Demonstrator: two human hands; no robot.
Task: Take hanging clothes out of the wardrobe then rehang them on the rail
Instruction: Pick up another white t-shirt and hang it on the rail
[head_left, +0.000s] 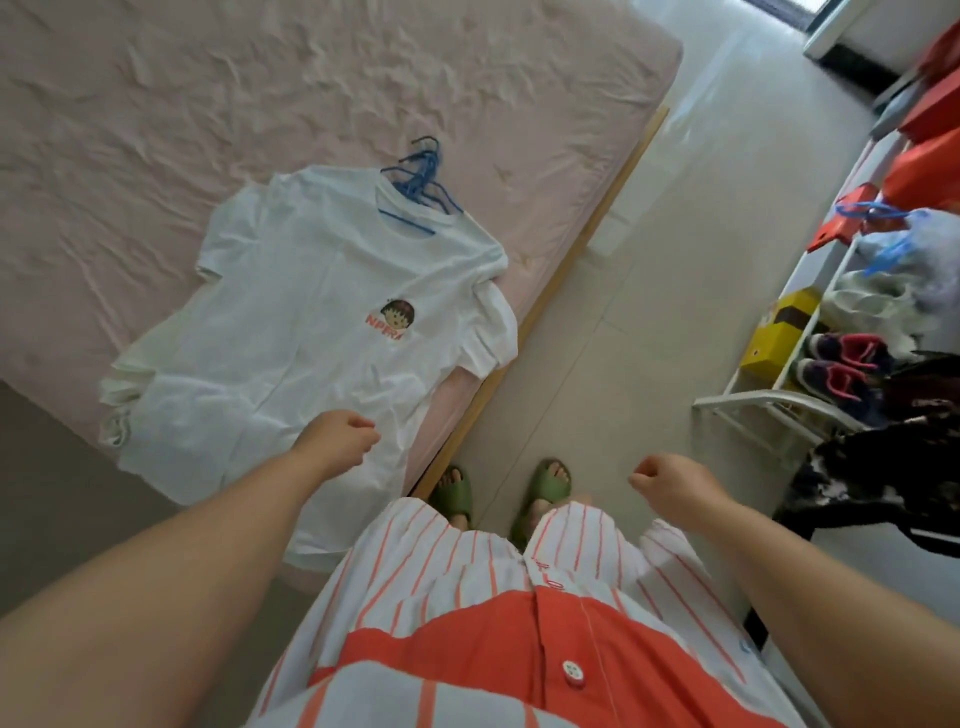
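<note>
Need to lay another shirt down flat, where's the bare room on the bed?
The pink bed is bare beyond and to the left of the white T-shirts and their blue hangers. The floor strip between the bed's edge and the shoe rack is free. The rack is crowded.

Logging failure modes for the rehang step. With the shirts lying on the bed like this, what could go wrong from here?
1. The blue hangers lie bunched at the collar of the white shirts; lifting one could drag the others along.
2. The shirts overhang the bed edge, so a tug could slide them to the floor.
3. Both hands, left and right, are curled and hold nothing; any grasp is still to come.
</note>
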